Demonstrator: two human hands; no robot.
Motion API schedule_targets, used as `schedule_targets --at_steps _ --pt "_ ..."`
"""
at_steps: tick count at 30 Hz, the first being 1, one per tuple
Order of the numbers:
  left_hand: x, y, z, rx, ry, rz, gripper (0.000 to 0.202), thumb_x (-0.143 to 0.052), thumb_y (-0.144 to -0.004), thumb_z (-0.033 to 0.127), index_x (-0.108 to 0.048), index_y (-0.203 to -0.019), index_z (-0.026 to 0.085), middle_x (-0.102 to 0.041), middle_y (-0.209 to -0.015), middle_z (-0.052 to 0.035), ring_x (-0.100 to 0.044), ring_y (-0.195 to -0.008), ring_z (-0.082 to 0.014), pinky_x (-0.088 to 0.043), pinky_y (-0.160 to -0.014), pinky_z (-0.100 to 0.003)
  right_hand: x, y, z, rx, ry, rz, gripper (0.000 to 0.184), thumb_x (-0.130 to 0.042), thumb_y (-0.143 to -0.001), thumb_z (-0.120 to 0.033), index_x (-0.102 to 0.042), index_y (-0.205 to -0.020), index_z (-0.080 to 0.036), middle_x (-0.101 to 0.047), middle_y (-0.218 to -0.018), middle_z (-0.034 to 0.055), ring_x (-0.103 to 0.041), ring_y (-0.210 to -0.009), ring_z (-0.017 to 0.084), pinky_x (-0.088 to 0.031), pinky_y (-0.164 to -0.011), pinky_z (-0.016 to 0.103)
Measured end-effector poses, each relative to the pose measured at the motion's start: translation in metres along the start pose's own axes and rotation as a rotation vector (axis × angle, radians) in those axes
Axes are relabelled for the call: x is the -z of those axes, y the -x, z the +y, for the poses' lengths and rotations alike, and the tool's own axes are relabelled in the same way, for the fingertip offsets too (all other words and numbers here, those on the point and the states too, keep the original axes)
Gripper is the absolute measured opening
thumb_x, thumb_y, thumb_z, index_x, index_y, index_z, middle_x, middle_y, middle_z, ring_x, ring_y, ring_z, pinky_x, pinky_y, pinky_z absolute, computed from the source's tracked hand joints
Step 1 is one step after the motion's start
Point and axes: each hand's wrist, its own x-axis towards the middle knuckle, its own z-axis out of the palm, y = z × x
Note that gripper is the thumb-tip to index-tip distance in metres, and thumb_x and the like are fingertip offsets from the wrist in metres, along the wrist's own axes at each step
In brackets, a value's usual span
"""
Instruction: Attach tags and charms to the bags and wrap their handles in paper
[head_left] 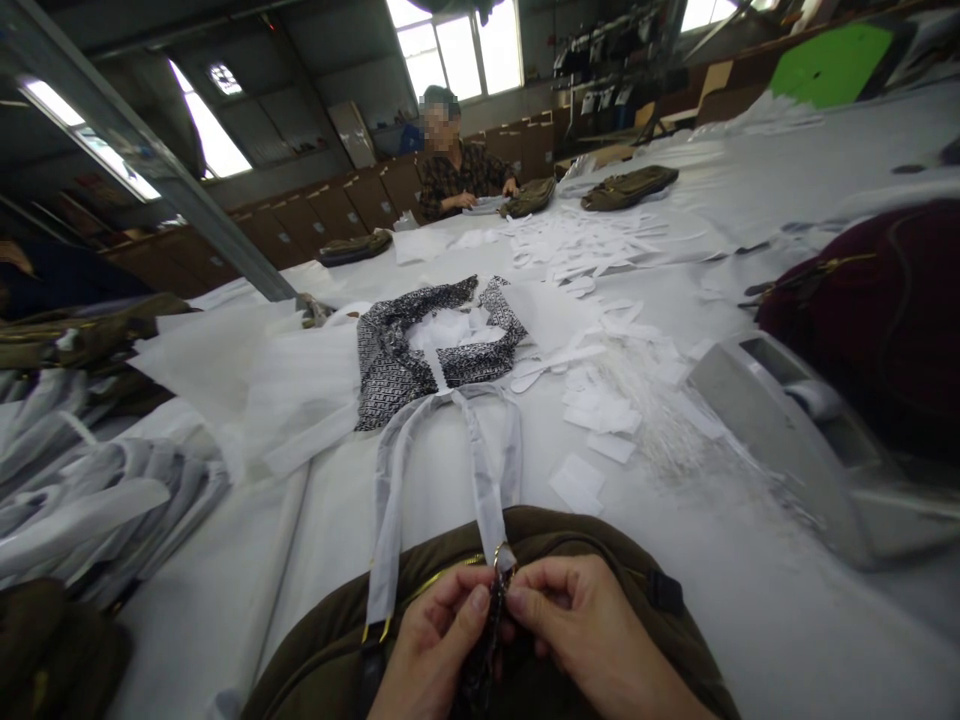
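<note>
An olive-green bag with a gold zipper lies at the near edge of the white table. My left hand and my right hand meet over it, fingers pinched together on a small dark strap end with a gold metal ring. White paper-wrapped straps run from that spot up the table towards a black-and-white patterned bag stuffed with white paper.
Loose white paper pieces litter the table. A grey tape dispenser and a dark maroon bag sit at right. Stacked white strips lie at left. A person works on olive bags at the far side.
</note>
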Motion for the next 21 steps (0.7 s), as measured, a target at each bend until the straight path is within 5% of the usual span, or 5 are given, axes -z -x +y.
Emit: schedule_targets --at_steps 5,11,16,21 --pt "-0.003 0.004 0.011 0.037 0.008 0.014 0.034 -0.074 -0.062 0.042 -0.066 -0.081 0.015 -0.065 -0.071 -0.0053 -0.056 -0.061 -0.0139 -0.045 -0.057 -0.024 0.004 0.007 -0.003 0.187 0.233 0.034 0.021 -0.052 -0.082 -0.017 -0.072 -0.083 -0.022 -0.065 -0.076 0.0006 -0.059 -0.073 0.013 -0.042 -0.065 0.02" --pt "0.0 0.003 0.011 0.047 0.03 -0.001 0.031 -0.075 -0.063 0.038 -0.067 -0.081 0.015 -0.065 -0.071 -0.0038 -0.056 -0.059 -0.0119 -0.044 -0.059 -0.023 0.002 0.005 0.002 0.109 0.309 0.151 0.016 -0.053 -0.08 -0.017 -0.069 -0.078 -0.02 -0.065 -0.066 -0.0011 -0.058 -0.062 0.013 -0.04 -0.057 0.02" --pt "0.006 0.0 0.003 -0.011 0.049 -0.033 0.031 -0.077 -0.06 0.038 -0.068 -0.079 0.015 -0.067 -0.077 -0.0055 -0.059 -0.072 -0.0152 -0.045 -0.069 -0.025 -0.001 0.004 0.002 0.235 0.447 0.187 0.016 -0.052 -0.08 -0.018 -0.065 -0.071 -0.019 -0.061 -0.067 -0.0004 -0.055 -0.062 0.012 -0.037 -0.055 0.021" --pt "0.007 0.001 0.005 0.012 -0.028 -0.033 0.032 -0.077 -0.059 0.04 -0.068 -0.079 0.016 -0.067 -0.073 -0.0049 -0.058 -0.063 -0.0131 -0.044 -0.06 -0.023 0.0 0.003 0.001 0.262 0.429 0.124 0.017 -0.053 -0.081 -0.018 -0.067 -0.073 -0.02 -0.062 -0.069 -0.0004 -0.057 -0.065 0.012 -0.04 -0.058 0.02"
